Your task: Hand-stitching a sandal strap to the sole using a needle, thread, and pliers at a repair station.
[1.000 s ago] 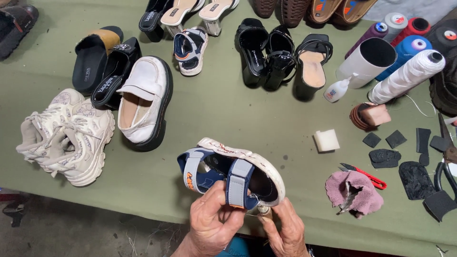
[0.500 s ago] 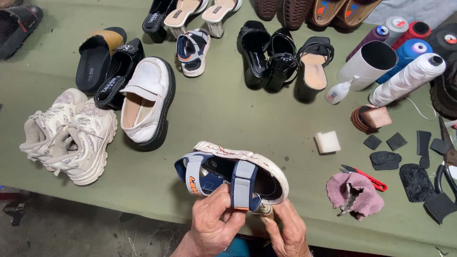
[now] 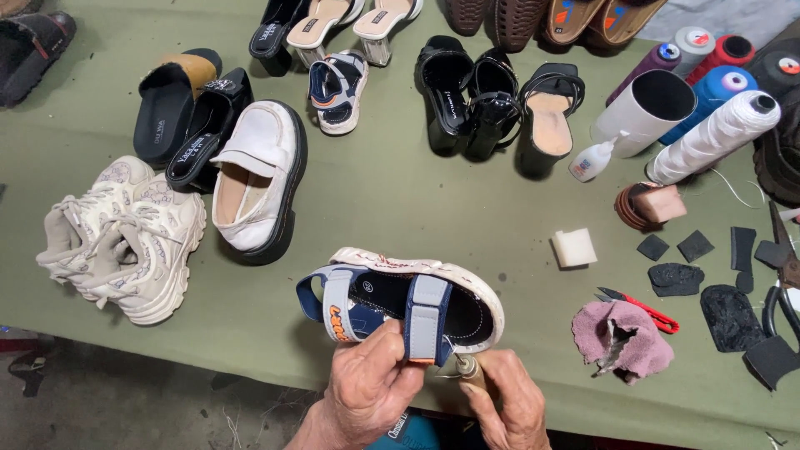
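A child's sandal with blue and grey straps and a white sole is tilted on its side at the near edge of the green table. My left hand grips the sandal by its lower side, under the straps. My right hand holds a small wooden-handled tool whose tip touches the sandal's sole edge below the grey strap. The matching sandal lies further back on the table.
A white loafer and a pair of cream sneakers sit to the left. Black heeled sandals and thread spools stand at the back. A pink rag, red clippers, a white block and black rubber pieces lie right.
The sandal has shifted slightly in my hands, and my left-hand fingers have moved up onto its lower straps. My right hand stays at the sole edge with the tool.
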